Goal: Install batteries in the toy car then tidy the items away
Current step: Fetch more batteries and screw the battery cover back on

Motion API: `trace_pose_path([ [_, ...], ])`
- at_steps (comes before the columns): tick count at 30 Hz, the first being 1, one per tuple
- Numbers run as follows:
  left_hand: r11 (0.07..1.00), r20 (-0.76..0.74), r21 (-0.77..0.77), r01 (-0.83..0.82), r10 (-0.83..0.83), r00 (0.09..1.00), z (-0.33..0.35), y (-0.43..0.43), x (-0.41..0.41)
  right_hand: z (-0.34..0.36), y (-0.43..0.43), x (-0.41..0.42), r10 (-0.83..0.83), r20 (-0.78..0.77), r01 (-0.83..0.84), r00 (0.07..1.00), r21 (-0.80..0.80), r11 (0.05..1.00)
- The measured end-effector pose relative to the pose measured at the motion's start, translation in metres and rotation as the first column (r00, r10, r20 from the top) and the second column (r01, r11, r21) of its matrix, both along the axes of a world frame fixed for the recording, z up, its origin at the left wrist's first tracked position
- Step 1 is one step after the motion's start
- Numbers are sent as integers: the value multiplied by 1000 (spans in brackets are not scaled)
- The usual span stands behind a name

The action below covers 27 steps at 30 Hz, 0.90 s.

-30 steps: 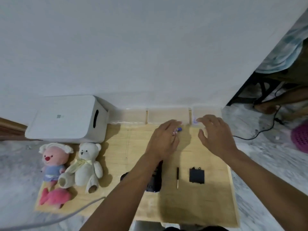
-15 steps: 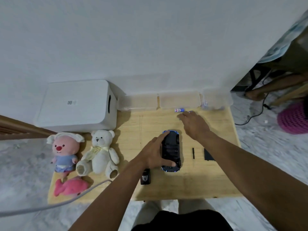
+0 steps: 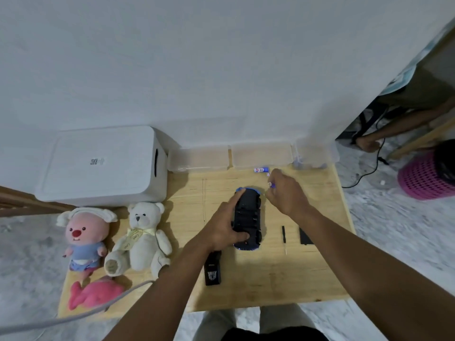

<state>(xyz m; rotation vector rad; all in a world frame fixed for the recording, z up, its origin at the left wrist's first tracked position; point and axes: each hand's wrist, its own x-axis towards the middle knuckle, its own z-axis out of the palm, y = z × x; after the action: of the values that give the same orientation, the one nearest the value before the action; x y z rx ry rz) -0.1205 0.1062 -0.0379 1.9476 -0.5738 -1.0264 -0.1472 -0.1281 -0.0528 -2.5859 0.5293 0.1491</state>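
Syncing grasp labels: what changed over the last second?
The left hand dropped back from the far edge and clamped the upturned black-and-blue toy car. The right hand picked up a small blue-and-white battery; another still lies beyond. Slim black screwdriver and flat black cover unmoved.

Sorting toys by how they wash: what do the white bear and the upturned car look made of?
White bear: soft plush fabric, fuzzy matte pile, with a pale yellow ribbon bow. Toy car: likely hard plastic, its dark moulded underside ribbed and faintly glossy, with a blue edge.
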Motion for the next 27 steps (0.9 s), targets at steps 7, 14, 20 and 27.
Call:
trace_pose_path([
  [7, 988, -105, -70, -139, 131, 986, 19, 0, 38, 19, -15, 1, 33, -160, -70, 987, -231, 970],
  [14, 985, -124, -56, -166, 158, 980, 15, -2, 39, 12, -17, 0, 171, -311, -308, 935, -470, 827],
  [20, 980, -128, -31, -196, 190, 973, 14, -2, 39, 6, -21, -4, 148, -137, -182, 980, -287, 941],
  [27, 980, -139, -33, -197, 191, 972, 17, -1, 40, 0, -8, -4, -173, -175, 198, 969, 142, 970],
])
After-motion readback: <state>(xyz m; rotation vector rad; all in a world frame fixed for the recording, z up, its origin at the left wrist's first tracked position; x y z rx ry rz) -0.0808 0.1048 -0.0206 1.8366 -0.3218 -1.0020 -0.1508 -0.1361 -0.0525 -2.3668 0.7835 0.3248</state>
